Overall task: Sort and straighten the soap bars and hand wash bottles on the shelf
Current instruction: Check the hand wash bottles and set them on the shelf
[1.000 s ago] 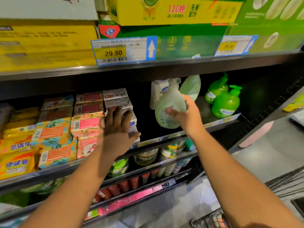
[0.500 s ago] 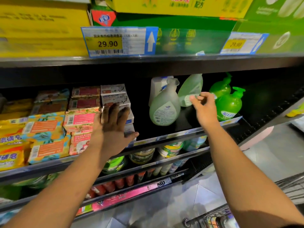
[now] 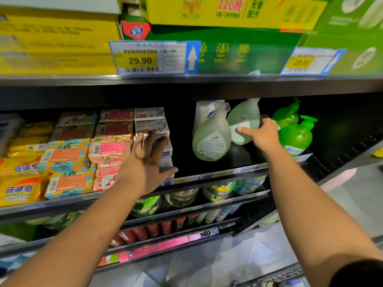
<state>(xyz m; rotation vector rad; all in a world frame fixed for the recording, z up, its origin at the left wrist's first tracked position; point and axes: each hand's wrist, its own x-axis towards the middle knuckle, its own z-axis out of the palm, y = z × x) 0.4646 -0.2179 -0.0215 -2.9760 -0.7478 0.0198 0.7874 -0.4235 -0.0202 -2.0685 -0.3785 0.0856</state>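
Stacks of boxed soap bars fill the left of the middle shelf (image 3: 207,172); pink and orange packs (image 3: 107,150) sit beside a white stack (image 3: 150,121). My left hand (image 3: 147,160) presses flat, fingers spread, against the white stack's front. A pale green hand wash bottle (image 3: 211,139) stands upright at mid shelf, free of either hand. Behind it a second pale green bottle (image 3: 245,119) leans left, and my right hand (image 3: 263,134) grips its lower side, thumb across its label. Two bright green pump bottles (image 3: 296,135) stand to the right. A white bottle (image 3: 202,114) stands at the back.
Yellow soap packs (image 3: 19,183) lie at the far left. Large yellow and green cartons (image 3: 228,13) sit on the shelf above, with price tags (image 3: 153,58) on its edge. Lower shelves hold jars (image 3: 182,196) and red items. A cart's edge (image 3: 277,276) shows at bottom right.
My right hand let go of the front pale green bottle, which now stands on the shelf, and reached right to take hold of the tilted bottle behind. My left hand stayed on the white soap stack.
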